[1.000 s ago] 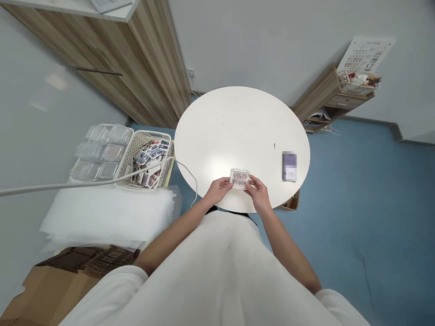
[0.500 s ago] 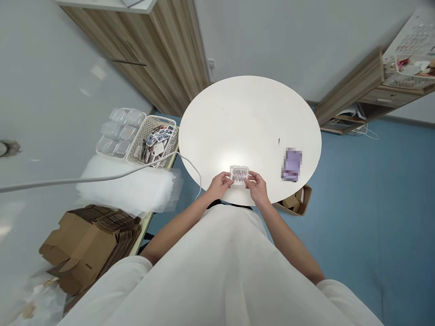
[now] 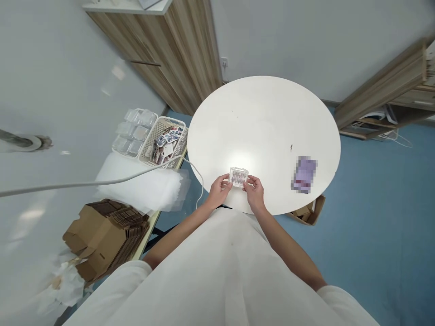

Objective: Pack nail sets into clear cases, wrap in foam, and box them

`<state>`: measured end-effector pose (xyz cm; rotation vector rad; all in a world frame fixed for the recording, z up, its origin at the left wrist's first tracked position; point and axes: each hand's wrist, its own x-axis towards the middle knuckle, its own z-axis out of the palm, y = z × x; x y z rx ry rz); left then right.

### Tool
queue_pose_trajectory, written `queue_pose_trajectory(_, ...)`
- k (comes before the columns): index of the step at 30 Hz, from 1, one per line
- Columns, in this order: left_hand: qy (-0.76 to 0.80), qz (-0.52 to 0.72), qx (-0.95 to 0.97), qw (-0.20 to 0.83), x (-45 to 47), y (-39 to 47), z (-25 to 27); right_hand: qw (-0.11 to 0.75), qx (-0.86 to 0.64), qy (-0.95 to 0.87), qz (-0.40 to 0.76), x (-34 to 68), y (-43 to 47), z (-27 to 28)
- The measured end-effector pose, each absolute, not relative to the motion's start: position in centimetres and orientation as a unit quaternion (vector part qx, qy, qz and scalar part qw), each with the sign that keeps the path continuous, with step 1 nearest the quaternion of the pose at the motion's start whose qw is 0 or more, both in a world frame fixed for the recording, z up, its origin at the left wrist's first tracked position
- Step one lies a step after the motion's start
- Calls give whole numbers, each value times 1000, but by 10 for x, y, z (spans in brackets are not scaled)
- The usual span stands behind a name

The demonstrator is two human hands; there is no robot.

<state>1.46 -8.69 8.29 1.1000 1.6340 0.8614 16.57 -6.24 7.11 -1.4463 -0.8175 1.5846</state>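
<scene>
From my remote seat, through the head camera, I see 2 bare hands share 1 small clear case [image 3: 238,176] at the near side of a round white table [image 3: 258,113]. The left hand [image 3: 218,192] is clamped on the case's left end and the right hand [image 3: 254,192] on its right end, thumbs at the near corners. Inside, small pinkish nail-shaped pieces line up in 2 rows. I cannot tell whether the case touches the tabletop. A blurred purple item [image 3: 304,174] lies to the right on the table, well apart from the hands. To the left, a white basket [image 3: 181,146] of printed cards [image 3: 168,147] stands beside stacked clear boxes [image 3: 133,131]. Nearer me are white sheets [image 3: 136,183] and folded brown cardboard [image 3: 100,237]. A pale cable [image 3: 102,183] crosses over the sheets, and an open carton [image 3: 318,210] sits partly beneath the table's right side.
</scene>
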Motion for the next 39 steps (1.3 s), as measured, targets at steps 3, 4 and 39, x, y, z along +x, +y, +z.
queue_pose_trajectory(3,672,366,436,474,1,-82,75,395,-587,-342,619,149,-53,67)
queue_pose_trajectory(4,671,370,432,476,-5,-79,72,389,-591,-347,615,142,-50,66)
queue_pose_trajectory(39,698,336,422,472,-166,18,13,237,-677,-488,497,-46,40,12)
